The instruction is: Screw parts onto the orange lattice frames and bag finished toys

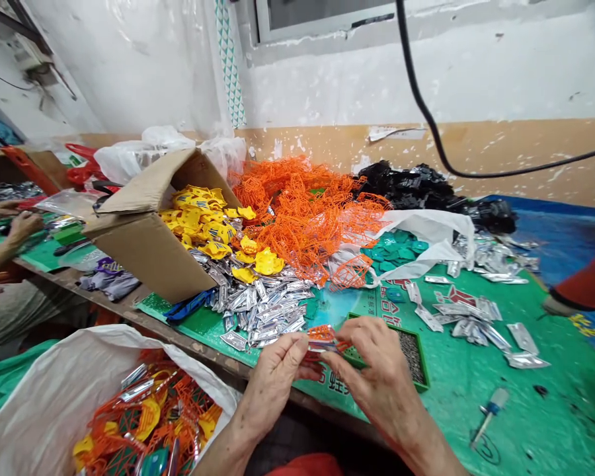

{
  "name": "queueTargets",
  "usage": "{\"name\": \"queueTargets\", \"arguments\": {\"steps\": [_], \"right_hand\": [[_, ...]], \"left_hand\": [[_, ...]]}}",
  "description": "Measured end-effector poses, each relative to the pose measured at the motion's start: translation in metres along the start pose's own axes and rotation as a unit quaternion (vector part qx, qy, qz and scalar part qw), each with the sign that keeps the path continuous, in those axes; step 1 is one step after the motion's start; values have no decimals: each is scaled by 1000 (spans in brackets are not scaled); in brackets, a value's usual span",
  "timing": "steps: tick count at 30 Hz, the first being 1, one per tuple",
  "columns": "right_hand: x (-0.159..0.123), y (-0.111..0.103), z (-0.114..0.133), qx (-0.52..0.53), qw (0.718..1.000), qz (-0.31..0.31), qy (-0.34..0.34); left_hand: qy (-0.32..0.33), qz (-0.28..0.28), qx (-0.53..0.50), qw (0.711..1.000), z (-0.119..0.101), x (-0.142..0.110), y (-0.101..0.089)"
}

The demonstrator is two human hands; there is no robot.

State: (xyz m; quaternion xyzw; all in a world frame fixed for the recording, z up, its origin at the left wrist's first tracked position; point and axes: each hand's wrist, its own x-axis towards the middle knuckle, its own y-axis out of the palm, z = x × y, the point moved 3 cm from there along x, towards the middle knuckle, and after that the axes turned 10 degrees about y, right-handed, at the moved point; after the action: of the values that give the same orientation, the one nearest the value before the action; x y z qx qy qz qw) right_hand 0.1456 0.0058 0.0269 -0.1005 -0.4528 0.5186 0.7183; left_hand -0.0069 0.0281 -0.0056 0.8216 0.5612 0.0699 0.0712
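Note:
Over the table's front edge, both my hands hold a small orange and silver plastic piece (322, 334) between them. My left hand (277, 373) pinches its left end with thumb and fingers. At the other end, my right hand (377, 370) has its thumb and fingertips closed on the piece; the fingers partly cover it. Just behind my right hand lies a green tray (424, 380) with many tiny grey bits (410, 354). A heap of silver parts (268, 311) is just beyond my left hand.
A cardboard box (143, 251) lies tipped, spilling yellow parts (203, 218). Orange lattice pieces (297, 205) pile up behind, beside teal pieces (394, 251) on white plastic. A screwdriver (490, 416) lies at right. A white sack (44, 396) holds mixed pieces; another person's hand (24, 226) is at far left.

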Motion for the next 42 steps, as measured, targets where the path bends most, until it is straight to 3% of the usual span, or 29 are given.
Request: {"name": "queueTargets", "arguments": {"steps": [7,12,17,24,30,42], "right_hand": [[-2,-4,-9,114,991,70,9],[-7,-12,-16,173,977,121,-38],[-11,-21,-14,159,981,87,-69],[-21,-31,-1,102,986,4,-129],[-30,-40,3,95,980,-37,-170],[-50,-39,4,61,986,-50,-147]], "left_hand": [[-1,5,-24,1000,8,-3,6],[28,10,52,998,5,-4,3],[56,64,83,993,-7,-5,14],[157,70,125,977,-7,-9,16],[230,114,106,961,-10,-13,19],[318,145,113,930,-12,-18,24]]}}
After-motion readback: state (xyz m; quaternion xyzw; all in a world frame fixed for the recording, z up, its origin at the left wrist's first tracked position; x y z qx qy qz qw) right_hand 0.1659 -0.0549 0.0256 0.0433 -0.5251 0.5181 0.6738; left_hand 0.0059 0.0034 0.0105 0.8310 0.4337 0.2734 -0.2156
